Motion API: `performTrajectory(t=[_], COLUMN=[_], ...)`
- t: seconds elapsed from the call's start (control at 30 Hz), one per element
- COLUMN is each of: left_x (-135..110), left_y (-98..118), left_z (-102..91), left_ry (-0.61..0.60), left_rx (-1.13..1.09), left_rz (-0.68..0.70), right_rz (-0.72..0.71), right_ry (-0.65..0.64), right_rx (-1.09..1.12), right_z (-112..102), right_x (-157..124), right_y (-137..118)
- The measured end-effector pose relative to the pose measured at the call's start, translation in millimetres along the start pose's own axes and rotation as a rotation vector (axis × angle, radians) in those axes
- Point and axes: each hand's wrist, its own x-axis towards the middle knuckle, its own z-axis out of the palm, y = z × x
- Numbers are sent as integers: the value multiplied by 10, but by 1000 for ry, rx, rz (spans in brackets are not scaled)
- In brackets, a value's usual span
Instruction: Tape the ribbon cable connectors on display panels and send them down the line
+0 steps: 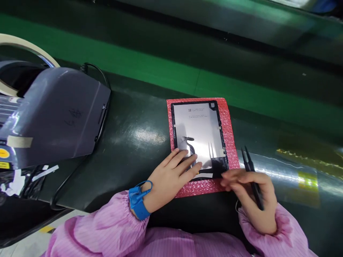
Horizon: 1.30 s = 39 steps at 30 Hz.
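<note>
Dark green tabletop (120, 167) gleams; pale floor (29, 240) below.

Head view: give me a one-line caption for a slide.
Left hand on a black-framed silver panel over red bubble wrap; right hand, holding black tweezers, near the panel's lower right corner.

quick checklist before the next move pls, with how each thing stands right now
1. Panel lying on the red bubble wrap: ok, wrap shows on all four sides.
2. Left hand on the panel: ok, fingers spread over its lower left part.
3. Tweezers in the right hand: ok, tips pointing away from the body.
4. Tweezer tips clear of the panel: ok, they are off to its right.
5. Blue wrist strap worn: ok on the left wrist; grounding, cannot tell.
6. Panel's lower left area in full view: not ok, the left fingers cover part.
</note>
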Motion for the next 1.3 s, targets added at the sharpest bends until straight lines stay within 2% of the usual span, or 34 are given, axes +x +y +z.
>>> performTrajectory(t=[0.2, 0.33, 0.43, 0.63, 0.83, 1.0, 1.13, 1.3], left_x=[33, 52, 42, 36, 135, 192, 223, 288], left_y=[20, 7, -27, -112, -237, -472, -682, -823], left_z=[5, -16, 4, 69, -12, -54, -63, -126], left_ry=[-9, -14, -9, 28, -28, 1, -25, -111], left_rx=[-6, -47, -80, -26, 46, 4, -117, -230], left_rz=[-11, -22, -26, -36, 5, 67, 44, -15], right_rz=[60, 102, 64, -26, -19, 16, 59, 113], right_ry=[-164, -192, -121, 139, 139, 135, 74, -174], right_rx=[13, 76, 101, 49, 46, 37, 13, -50], right_z=[233, 370, 361, 129, 111, 118, 111, 254], right_x=[292, 329, 364, 497, 374, 318, 431, 721], right_y=[-118, -131, -154, -201, -121, -80, -142, -151])
